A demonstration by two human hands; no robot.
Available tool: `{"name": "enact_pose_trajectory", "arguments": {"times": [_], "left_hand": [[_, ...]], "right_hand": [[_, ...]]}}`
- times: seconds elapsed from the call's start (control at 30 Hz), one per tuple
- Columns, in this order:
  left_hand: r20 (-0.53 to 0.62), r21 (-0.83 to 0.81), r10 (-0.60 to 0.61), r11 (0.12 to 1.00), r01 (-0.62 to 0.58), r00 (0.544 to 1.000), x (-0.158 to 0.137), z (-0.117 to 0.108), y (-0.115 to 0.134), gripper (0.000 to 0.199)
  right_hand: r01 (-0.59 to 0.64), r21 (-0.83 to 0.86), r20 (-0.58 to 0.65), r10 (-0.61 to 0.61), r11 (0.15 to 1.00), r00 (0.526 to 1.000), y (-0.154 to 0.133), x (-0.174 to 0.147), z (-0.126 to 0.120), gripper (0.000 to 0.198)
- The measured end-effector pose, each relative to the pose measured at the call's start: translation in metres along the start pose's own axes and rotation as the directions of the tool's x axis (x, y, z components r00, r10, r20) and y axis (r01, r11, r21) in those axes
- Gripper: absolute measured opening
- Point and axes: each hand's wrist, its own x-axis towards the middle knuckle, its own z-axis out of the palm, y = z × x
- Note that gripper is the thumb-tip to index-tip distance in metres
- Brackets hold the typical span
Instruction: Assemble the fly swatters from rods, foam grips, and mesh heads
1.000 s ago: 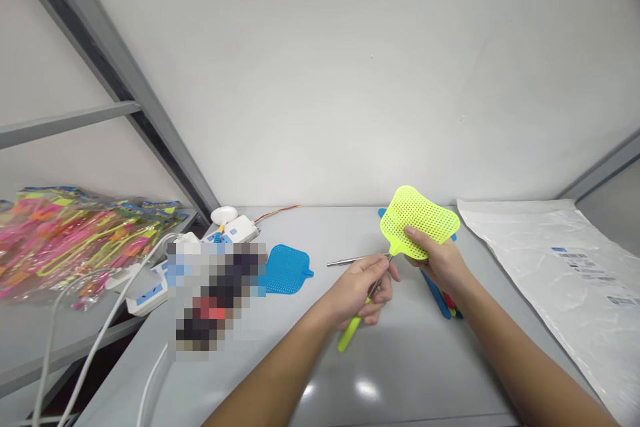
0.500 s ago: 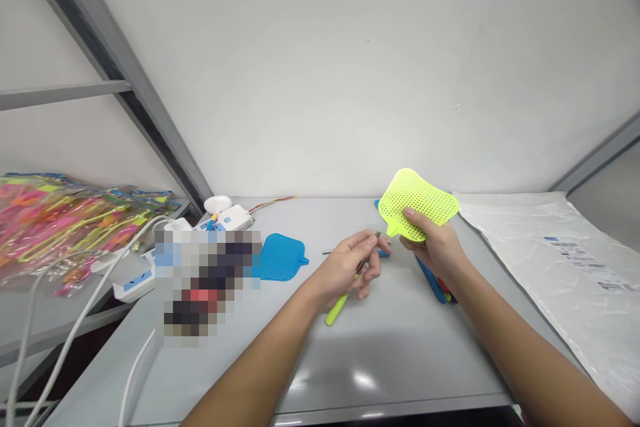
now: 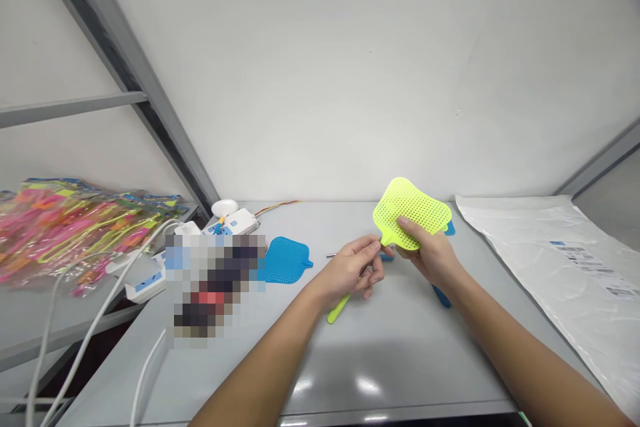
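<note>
My left hand point(image 3: 356, 268) is closed round a yellow-green fly swatter handle point(image 3: 339, 309), whose lower end sticks out below the fingers. In my right hand point(image 3: 434, 248) is a yellow-green fly swatter head point(image 3: 405, 205), pinched with the thumb on its perforated face. The head's narrow neck points down-left and meets my left fingertips; the join is hidden by them. Behind my hands, a blue handle point(image 3: 387, 257) with a metal rod lies on the table. A blue fly swatter head point(image 3: 287, 259) lies flat to the left. Under my right forearm another blue piece point(image 3: 441, 296) partly shows.
White power strips point(image 3: 145, 285) with plugs and cables occupy the table's left side, beside a pixelated area. Bagged colourful swatters point(image 3: 95, 230) fill the shelf further left. A white plastic package point(image 3: 545, 280) covers the right side. A wall point(image 3: 350, 80) stands behind.
The yellow-green swatter head has come down and left, so its neck now reaches my left fingertips. The rod tip at those fingers no longer shows. The view has shifted slightly.
</note>
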Motion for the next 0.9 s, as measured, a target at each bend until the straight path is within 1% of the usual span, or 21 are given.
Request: {"name": "enact_pose_trajectory", "arguments": {"times": [0.07, 0.2, 0.57, 0.7, 0.8, 0.9], "left_hand": [[-0.005, -0.002, 0.0, 1.0, 0.0, 1.0, 0.0004, -0.0004, -0.0006, 0.037], [0.002, 0.007, 0.003, 1.0, -0.003, 1.0, 0.0012, 0.0002, -0.0016, 0.039], [0.039, -0.044, 0.004, 0.999, -0.002, 0.999, 0.0019, 0.0008, -0.0041, 0.033], [0.033, -0.04, -0.005, 0.999, 0.007, 0.999, 0.002, 0.0002, -0.0053, 0.034], [0.023, -0.03, -0.025, 0.999, 0.026, 0.999, 0.0018, 0.0, -0.0059, 0.034], [0.023, -0.032, -0.059, 0.998, 0.06, 0.998, 0.001, -0.0001, -0.0054, 0.035]], "right_hand": [[0.01, -0.008, -0.002, -0.01, 1.0, 1.0, 0.0005, -0.0002, 0.0003, 0.023], [0.07, 0.011, -0.067, -0.069, 0.997, 0.995, 0.0013, 0.0012, -0.0016, 0.024], [0.029, 0.027, -0.014, -0.029, 0.999, 0.999, 0.0035, 0.0025, -0.0026, 0.023], [0.014, 0.013, -0.004, -0.014, 1.0, 1.0, 0.0042, 0.0029, -0.0033, 0.024], [0.023, -0.011, -0.007, -0.023, 1.0, 1.0, 0.0045, 0.0025, -0.0042, 0.025], [0.028, -0.018, 0.022, -0.027, 0.999, 0.999, 0.0057, 0.0017, -0.005, 0.024]]}}
